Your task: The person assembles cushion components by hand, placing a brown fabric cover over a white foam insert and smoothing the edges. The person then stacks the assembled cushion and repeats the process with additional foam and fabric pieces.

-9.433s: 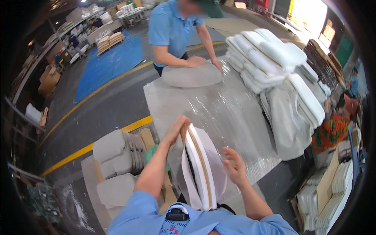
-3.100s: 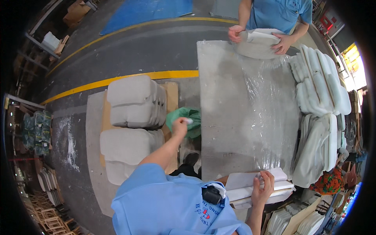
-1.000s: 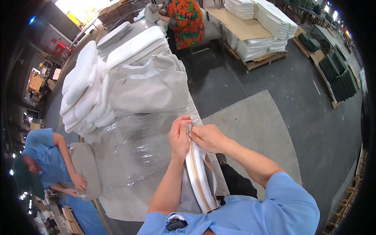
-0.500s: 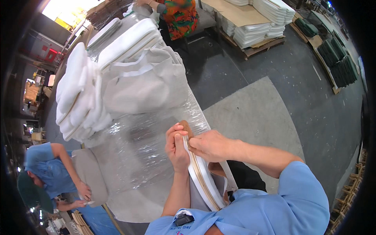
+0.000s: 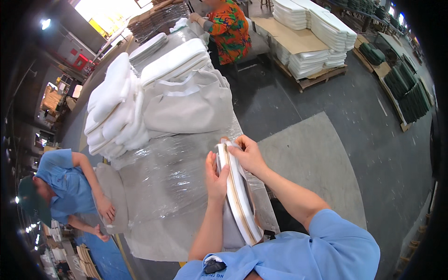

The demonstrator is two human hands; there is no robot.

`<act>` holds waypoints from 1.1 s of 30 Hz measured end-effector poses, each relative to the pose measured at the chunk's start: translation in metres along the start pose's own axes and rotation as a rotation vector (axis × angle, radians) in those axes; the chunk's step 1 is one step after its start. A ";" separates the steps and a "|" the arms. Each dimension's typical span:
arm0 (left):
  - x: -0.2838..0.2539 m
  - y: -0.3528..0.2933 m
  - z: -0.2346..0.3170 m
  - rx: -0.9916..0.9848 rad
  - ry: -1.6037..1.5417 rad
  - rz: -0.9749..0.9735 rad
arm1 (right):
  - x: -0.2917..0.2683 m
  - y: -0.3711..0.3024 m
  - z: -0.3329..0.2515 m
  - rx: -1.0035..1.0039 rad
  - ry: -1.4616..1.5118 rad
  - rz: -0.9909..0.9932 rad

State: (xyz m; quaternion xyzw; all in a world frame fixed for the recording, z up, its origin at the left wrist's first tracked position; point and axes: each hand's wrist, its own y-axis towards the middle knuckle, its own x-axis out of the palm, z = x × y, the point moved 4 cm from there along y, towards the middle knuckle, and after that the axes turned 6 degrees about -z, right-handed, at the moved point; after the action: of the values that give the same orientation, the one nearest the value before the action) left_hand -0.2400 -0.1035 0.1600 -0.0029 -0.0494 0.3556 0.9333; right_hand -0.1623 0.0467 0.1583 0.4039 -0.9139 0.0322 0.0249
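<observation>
A long white padded cushion stands on its narrow edge, running from my body toward the far side, with a tan strip along its middle. Grey fabric lies against its left side, and more cloth shows along its right. My left hand rests against the left side, fingers straight and thumb apart. At the far end my right hand pinches the edge of the fabric cover; its fingertips are partly hidden.
Plastic film covers the table. White pads and grey covers are piled at its far left. A co-worker handles grey fabric at left; another person sits beyond. White pads are stacked on a pallet.
My left hand has loosened its grip and its fingers have straightened. My right hand has shifted to the far tip. The brown piece between my hands no longer shows. The view has tilted up.
</observation>
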 end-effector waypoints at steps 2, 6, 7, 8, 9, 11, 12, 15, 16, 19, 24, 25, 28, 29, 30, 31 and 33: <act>0.004 -0.013 -0.002 -0.102 -0.051 0.053 | 0.004 0.001 0.008 0.070 0.259 0.052; 0.013 -0.016 -0.001 -0.158 -0.139 -0.015 | 0.017 0.006 0.000 -0.134 0.141 0.181; 0.011 -0.016 -0.004 -0.154 -0.101 -0.008 | 0.017 0.009 -0.005 -0.195 0.012 0.176; 0.011 -0.015 -0.008 -0.149 -0.063 -0.001 | 0.017 0.012 -0.011 -0.258 -0.116 0.171; 0.010 -0.014 -0.011 -0.144 -0.024 0.005 | 0.020 0.013 -0.012 -0.261 -0.065 0.117; 0.007 -0.013 -0.015 -0.082 0.034 -0.003 | 0.022 0.017 -0.014 -0.263 0.027 0.016; 0.004 -0.014 -0.016 -0.069 0.038 -0.009 | 0.024 0.018 -0.014 -0.246 0.060 0.000; -0.003 -0.023 -0.018 0.032 0.163 0.011 | 0.033 0.015 -0.007 -0.178 0.152 -0.043; -0.007 -0.028 -0.018 0.074 0.224 0.032 | 0.037 0.010 -0.010 -0.214 0.140 -0.053; -0.007 -0.048 -0.001 -0.054 -0.171 0.041 | 0.036 -0.009 -0.029 -0.333 0.084 -0.063; -0.078 -0.039 -0.039 -0.394 -0.546 0.150 | 0.056 -0.038 -0.062 -0.523 0.027 -0.125; -0.087 -0.037 -0.060 -0.528 -0.479 0.145 | 0.061 -0.043 -0.067 -0.525 0.035 -0.142; -0.074 -0.030 -0.091 -0.721 -0.243 0.054 | 0.062 -0.044 -0.071 -0.573 -0.020 -0.128; -0.071 -0.029 -0.099 -0.723 -0.345 0.026 | 0.062 -0.043 -0.070 -0.566 -0.035 -0.120; -0.068 -0.026 -0.107 -0.716 -0.470 -0.006 | 0.060 -0.043 -0.069 -0.559 -0.050 -0.112; -0.069 -0.017 -0.112 -0.695 -0.580 -0.023 | 0.060 -0.042 -0.069 -0.557 -0.064 -0.108; -0.074 0.001 -0.123 -0.653 -0.733 -0.044 | 0.060 -0.039 -0.069 -0.578 -0.084 -0.123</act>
State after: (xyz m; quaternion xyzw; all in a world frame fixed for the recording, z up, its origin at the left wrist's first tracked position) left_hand -0.2839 -0.1484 0.0310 -0.1687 -0.4836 0.2793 0.8122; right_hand -0.1728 -0.0182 0.2328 0.4355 -0.8593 -0.2477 0.1030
